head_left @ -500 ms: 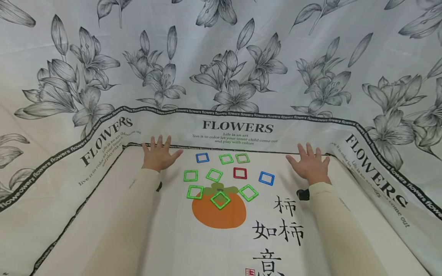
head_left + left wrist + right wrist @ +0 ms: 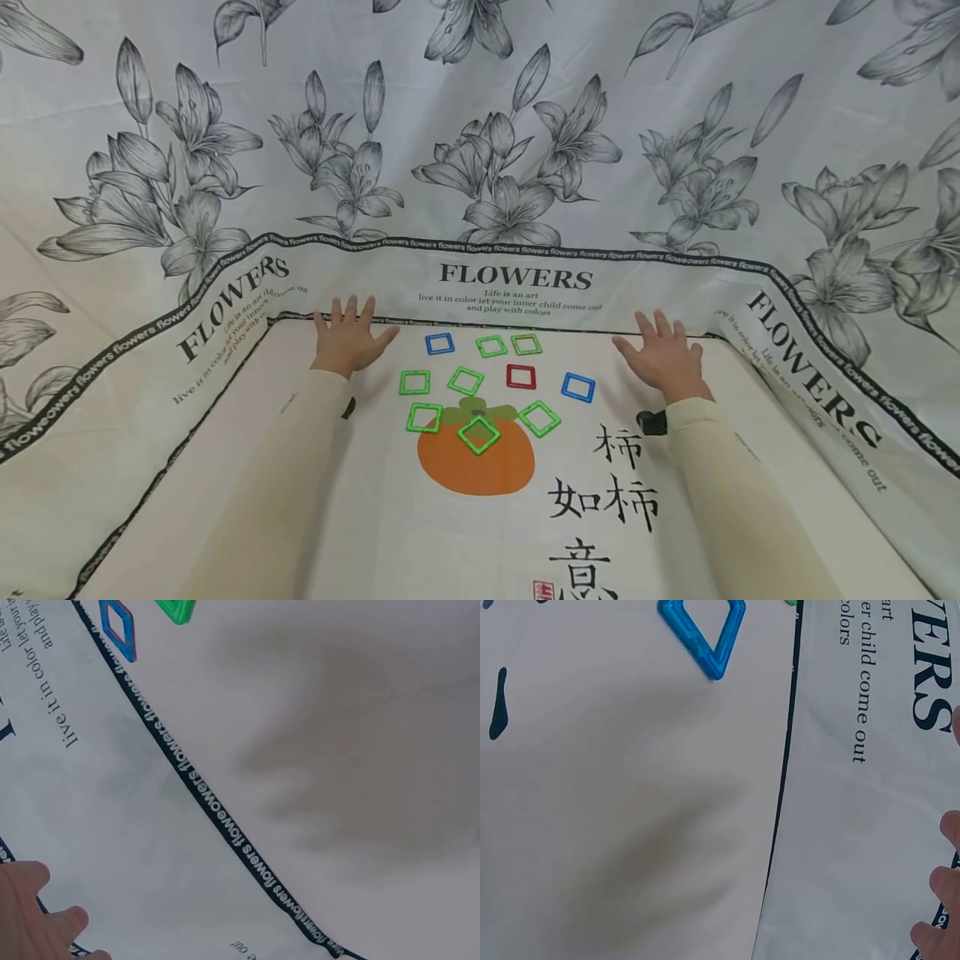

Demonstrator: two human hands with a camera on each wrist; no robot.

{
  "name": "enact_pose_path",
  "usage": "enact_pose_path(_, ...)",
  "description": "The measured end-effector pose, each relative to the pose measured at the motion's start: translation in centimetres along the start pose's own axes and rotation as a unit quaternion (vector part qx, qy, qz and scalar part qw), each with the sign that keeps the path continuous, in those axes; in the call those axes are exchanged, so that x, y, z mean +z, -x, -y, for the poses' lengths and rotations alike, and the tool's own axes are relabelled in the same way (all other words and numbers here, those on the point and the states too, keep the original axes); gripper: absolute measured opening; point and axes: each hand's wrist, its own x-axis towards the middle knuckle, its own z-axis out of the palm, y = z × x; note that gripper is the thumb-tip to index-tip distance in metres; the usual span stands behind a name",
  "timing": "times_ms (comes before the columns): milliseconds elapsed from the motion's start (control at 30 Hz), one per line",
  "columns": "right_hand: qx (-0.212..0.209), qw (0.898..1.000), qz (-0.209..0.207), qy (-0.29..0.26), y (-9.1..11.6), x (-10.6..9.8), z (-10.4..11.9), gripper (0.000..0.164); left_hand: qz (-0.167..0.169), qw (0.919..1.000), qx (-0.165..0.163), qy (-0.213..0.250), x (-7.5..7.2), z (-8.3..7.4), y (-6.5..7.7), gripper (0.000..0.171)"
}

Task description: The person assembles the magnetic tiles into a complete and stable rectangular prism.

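Several square magnetic-tile-like plastic frames lie flat and apart on the white cloth. A blue frame (image 2: 440,343) is at the back left, a red frame (image 2: 521,377) near the middle, a second blue frame (image 2: 578,387) on the right. The others are green, one green frame (image 2: 478,435) lying over the printed persimmon. My left hand (image 2: 350,337) is held with fingers spread, left of the frames and holding nothing. Over on the right, my right hand (image 2: 663,357) is likewise spread and holds nothing. Soft hand shadows fall on the cloth in both wrist views.
The tabletop cloth (image 2: 360,517) bears an orange persimmon print (image 2: 476,467) and black Chinese characters (image 2: 603,500). A flower-printed curtain (image 2: 510,192) with a dark lettered border closes off the back and both sides. A dark strap piece (image 2: 652,423) shows at the right wrist.
My right hand has shifted slightly left. The left hand has barely moved, and the frames lie where they were.
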Motion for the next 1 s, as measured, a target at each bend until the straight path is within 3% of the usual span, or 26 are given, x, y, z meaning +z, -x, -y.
enact_pose_path(567, -0.022, 0.999, -0.033, 0.008, 0.9, 0.3, 1.2, 0.091, -0.016, 0.9995, -0.018, -0.020, 0.2, -0.7, 1.2, 0.082)
enact_pose_path(1000, -0.027, 0.997, -0.063, 0.026, 2.1, -0.1, 2.4, 0.078, -0.044, 0.9978, -0.013, -0.047, 0.0, -1.6, 2.8, 0.076)
